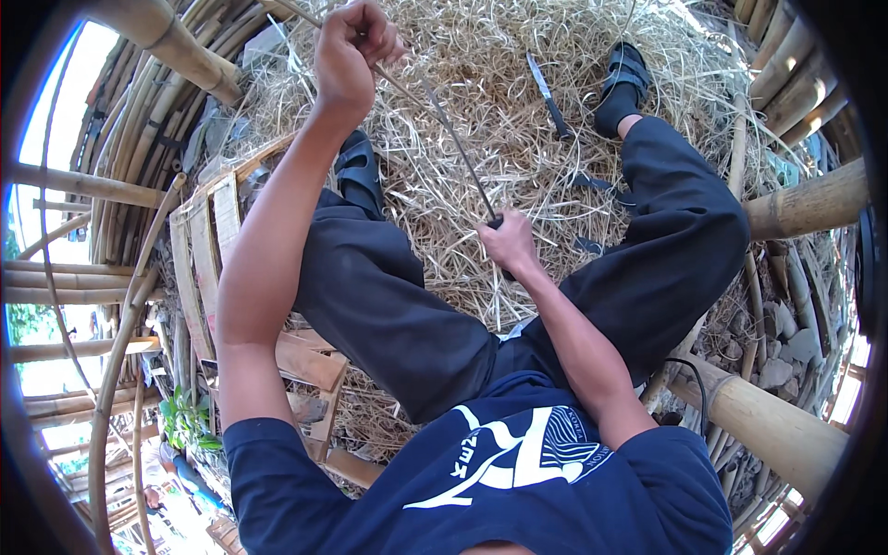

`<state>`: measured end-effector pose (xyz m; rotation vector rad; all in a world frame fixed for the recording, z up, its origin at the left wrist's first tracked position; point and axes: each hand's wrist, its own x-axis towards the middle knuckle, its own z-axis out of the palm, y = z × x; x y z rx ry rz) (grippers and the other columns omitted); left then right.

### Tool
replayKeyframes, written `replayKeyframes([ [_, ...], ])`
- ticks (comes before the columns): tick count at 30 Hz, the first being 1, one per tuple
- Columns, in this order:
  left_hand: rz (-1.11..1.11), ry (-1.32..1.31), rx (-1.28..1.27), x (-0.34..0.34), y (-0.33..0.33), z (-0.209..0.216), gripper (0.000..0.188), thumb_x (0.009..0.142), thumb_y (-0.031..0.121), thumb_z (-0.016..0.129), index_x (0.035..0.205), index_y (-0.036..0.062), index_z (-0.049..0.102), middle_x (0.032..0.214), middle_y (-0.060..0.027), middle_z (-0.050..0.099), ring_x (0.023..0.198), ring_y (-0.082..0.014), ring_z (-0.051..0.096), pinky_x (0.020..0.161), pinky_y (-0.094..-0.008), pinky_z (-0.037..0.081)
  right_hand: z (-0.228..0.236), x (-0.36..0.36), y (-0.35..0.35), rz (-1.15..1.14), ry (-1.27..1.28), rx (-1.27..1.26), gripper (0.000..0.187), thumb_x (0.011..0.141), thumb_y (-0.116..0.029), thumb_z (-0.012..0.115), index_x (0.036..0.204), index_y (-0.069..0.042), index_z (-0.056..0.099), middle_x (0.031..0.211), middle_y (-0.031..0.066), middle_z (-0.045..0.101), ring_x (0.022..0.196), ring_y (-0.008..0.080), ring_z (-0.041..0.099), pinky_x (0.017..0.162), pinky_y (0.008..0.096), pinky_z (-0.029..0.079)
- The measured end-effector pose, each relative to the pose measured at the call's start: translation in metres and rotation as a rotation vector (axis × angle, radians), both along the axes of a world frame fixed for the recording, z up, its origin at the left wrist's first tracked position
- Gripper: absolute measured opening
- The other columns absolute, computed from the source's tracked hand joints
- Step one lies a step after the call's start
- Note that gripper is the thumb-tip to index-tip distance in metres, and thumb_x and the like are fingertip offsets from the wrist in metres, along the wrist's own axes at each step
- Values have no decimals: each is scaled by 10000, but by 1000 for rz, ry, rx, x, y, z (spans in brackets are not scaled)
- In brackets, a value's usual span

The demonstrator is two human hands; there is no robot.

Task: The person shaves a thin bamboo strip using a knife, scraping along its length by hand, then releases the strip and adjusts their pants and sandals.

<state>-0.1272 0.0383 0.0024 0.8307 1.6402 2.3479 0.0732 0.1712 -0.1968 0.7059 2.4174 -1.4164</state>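
My left hand [351, 51] is raised at the upper left, its fingers closed around a thin bamboo strip [400, 85]. The strip slants down to the right out of that hand. Lower and nearer my lap, my right hand [510, 244] grips the dark handle of a long, narrow-bladed knife [462, 153]. Its blade points up and to the left, its tip close to the strip; whether the two touch I cannot tell. A second knife [546, 95] with a dark handle lies on the shavings between my feet, to the right.
Pale bamboo shavings [444, 250] cover the ground between my legs. Dark strap-like pieces [592, 181] lie by my right leg. At the left are a wooden crate [199, 245] and bamboo poles [102, 185]. A thick bamboo pole [805, 199] and stones [782, 338] are at the right.
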Motion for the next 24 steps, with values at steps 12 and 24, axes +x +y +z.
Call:
replayKeyframes([
  [12,73,-33,63,2,16,3,384,906,272,329,561,113,272,492,19,190,431,-110,180,444,-271,218,-50,10,4,-156,-128,22,321,732,-272,637,770,43,686,724,215,678,720,343,683,732,420,532],
  [24,292,-191,67,11,34,4,536,999,481,399,579,155,324,464,26,214,350,-116,236,344,-276,197,-15,3,-11,-81,240,-61,265,756,-248,591,674,-1,642,603,162,632,562,267,623,572,394,479],
])
